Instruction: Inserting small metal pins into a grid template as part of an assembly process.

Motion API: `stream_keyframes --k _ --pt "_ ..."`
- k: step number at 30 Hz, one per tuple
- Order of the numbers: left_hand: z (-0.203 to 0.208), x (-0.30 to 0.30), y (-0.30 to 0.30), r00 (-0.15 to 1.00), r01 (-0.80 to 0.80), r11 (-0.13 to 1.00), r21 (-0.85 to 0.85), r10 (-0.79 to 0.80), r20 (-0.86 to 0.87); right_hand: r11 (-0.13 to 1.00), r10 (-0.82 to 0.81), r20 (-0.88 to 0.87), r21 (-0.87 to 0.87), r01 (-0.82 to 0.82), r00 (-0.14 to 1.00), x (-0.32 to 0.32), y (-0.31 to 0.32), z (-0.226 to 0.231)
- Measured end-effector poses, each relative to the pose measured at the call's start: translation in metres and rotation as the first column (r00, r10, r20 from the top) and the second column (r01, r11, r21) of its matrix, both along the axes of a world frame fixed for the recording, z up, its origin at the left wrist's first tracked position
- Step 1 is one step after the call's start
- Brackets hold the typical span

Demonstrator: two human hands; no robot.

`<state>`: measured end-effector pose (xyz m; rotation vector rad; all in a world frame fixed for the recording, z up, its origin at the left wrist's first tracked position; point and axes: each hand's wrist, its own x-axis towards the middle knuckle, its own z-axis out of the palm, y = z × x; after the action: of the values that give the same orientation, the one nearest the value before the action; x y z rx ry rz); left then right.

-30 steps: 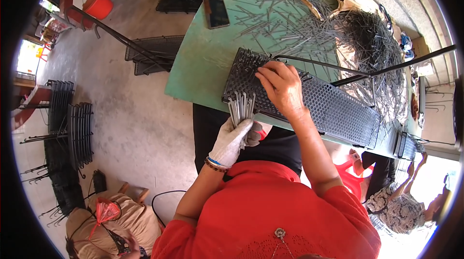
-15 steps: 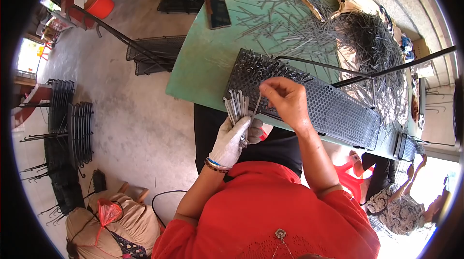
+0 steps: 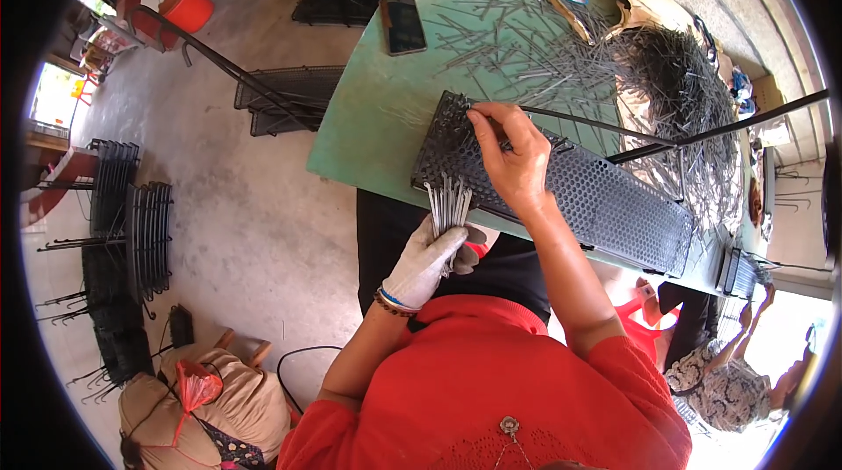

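And the bare right hand [image 3: 516, 153] is back up at the panel! Half a second ago it was down at the bundle, with a rod showing at its fingertips; now it has swung up to the left end of the long black perforated metal panel [image 3: 605, 202]. Thumb and forefinger look narrow, right among the dark hooked rod ends [image 3: 453, 124] crowding there, but whether a rod sits between them I cannot tell.

Below, the left hand [image 3: 425, 261], in a whitish knitted glove, stays wrapped around its bundle of thin grey metal rods [image 3: 449, 200]: fingers closed, hooked tips fanning upward just beside the panel's near edge. The bundle remains thick, so there seems to be plenty in reserve.

The panel itself lies aslant along the near side of the green surface [image 3: 364, 124], left end by the bundle, the other reaching away to the right. That quick trip from bundle to panel suggests rods going across one at a time, and the job looks partway: the left end is crowded, while the open holes run on to the right.

Beyond it, loose grey rods [image 3: 500, 32] lie scattered, thickening rightward into a dark tangled heap of rods [image 3: 680, 75].
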<state>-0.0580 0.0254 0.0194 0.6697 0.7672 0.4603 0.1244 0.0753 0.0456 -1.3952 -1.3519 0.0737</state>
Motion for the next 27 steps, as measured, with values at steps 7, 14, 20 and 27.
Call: stream_keyframes --k 7,14,20,27 --pt "-0.003 -0.001 0.002 0.998 -0.042 0.997 -0.069 0.045 0.047 0.999 0.043 0.184 0.010 -0.046 0.982 -0.001 0.005 -0.004" --pt "0.001 -0.001 0.002 0.998 -0.055 0.995 -0.085 0.051 -0.044 0.993 0.117 0.260 -0.041 -0.111 0.958 -0.002 0.001 -0.002" --pt "-0.002 0.000 0.001 0.996 -0.089 0.991 -0.099 0.086 -0.033 0.987 0.137 0.394 -0.136 -0.089 0.909 -0.001 0.000 -0.010" --pt "-0.006 0.000 0.002 0.985 -0.159 0.981 -0.115 0.166 0.053 0.988 0.150 0.262 -0.061 -0.139 0.953 0.001 -0.010 -0.003"
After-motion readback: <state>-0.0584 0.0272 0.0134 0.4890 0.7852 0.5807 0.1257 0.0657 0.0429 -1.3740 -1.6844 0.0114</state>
